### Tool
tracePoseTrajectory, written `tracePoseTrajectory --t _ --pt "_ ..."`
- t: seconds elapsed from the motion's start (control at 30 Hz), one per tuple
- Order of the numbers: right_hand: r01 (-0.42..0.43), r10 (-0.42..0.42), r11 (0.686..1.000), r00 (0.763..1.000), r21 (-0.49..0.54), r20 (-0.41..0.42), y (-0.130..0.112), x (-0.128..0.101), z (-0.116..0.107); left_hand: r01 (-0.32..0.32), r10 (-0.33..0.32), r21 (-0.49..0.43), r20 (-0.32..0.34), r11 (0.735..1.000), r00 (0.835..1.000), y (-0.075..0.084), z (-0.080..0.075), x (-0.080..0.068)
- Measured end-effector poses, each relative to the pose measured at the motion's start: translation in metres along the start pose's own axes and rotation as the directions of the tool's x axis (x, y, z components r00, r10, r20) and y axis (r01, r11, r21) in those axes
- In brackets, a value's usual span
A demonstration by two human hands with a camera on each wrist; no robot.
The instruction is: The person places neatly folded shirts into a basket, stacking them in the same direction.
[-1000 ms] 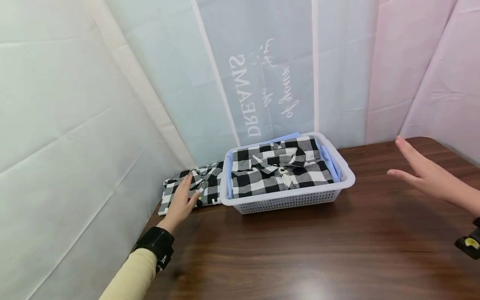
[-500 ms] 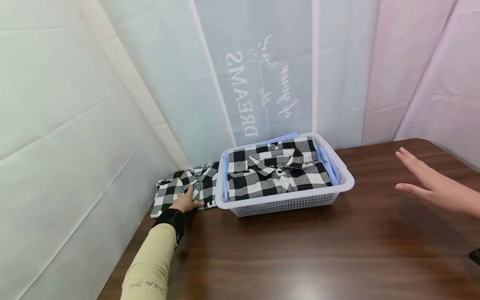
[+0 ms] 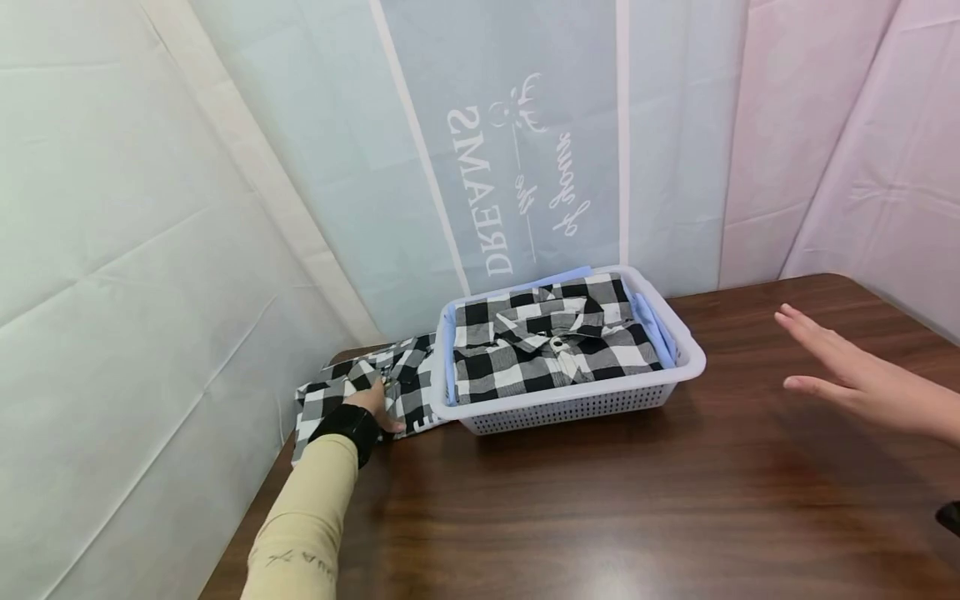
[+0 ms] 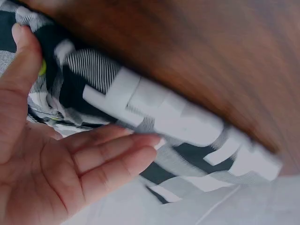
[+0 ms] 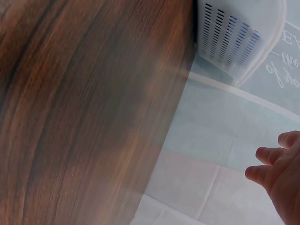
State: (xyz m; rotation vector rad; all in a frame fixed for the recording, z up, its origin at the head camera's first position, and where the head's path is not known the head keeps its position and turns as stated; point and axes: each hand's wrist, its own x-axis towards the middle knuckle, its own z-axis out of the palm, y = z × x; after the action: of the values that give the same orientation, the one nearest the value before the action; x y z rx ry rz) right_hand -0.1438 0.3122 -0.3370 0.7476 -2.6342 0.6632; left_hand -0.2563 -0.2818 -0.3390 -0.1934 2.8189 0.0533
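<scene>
My left hand (image 3: 369, 402) is at a folded black-and-white checked shirt (image 3: 324, 402), left of the basket. In the left wrist view the thumb lies on the cloth and the index finger bends into it, pinching a fold, while the other fingers (image 4: 115, 161) stretch out loosely. The shirt (image 4: 183, 124) is blurred there, its thick edge along the wooden table. My right hand (image 3: 862, 379) hovers open over the right side of the table, thumb apart from the fingers, holding nothing. Its fingertips show at the edge of the right wrist view.
A white perforated basket (image 3: 573, 410) stands near the back curtain, its left end against the loose shirt. Inside lie another folded checked shirt (image 3: 502, 367) and light blue cloth (image 3: 656, 332). Pale curtains (image 3: 172, 250) border the brown wooden table (image 3: 600, 500) at left and back.
My left hand came down onto the loose shirt, and the shirt has since slid and turned slightly toward me. The right hand stays raised and spread; the basket stays in place.
</scene>
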Motion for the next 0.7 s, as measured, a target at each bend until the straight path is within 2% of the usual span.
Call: tracePoseTrajectory --t 0.1,0.23,0.33,0.43,0.6,0.7 --pt "0.0 0.0 1.0 1.0 0.015 0.01 -0.003 0.001 -0.001 0.019 -0.023 0.075 0.051 0.997 0.998 -0.004 0.001 -0.011" --pt "0.021 -0.021 0.999 1.0 0.027 -0.005 -0.005 0.002 -0.001 -0.011 -0.02 0.224 0.134 0.975 0.991 -0.006 0.004 -0.03" --pt "0.05 -0.049 0.998 0.999 0.038 -0.018 -0.006 0.003 -0.001 -0.037 -0.02 0.296 0.189 0.954 0.982 -0.008 0.009 -0.05" --pt "0.08 -0.08 0.996 0.997 0.026 -0.024 -0.006 0.003 0.0 -0.055 -0.02 0.321 0.227 0.945 0.974 -0.01 0.019 -0.074" --pt "0.126 -0.126 0.992 0.991 -0.01 -0.045 -0.005 0.002 0.001 -0.119 -0.022 0.433 0.307 0.894 0.951 -0.001 0.04 -0.113" --pt "0.142 -0.141 0.99 0.988 0.002 -0.058 -0.005 0.001 0.003 -0.15 -0.033 0.484 0.35 0.862 0.936 0.005 0.052 -0.127"
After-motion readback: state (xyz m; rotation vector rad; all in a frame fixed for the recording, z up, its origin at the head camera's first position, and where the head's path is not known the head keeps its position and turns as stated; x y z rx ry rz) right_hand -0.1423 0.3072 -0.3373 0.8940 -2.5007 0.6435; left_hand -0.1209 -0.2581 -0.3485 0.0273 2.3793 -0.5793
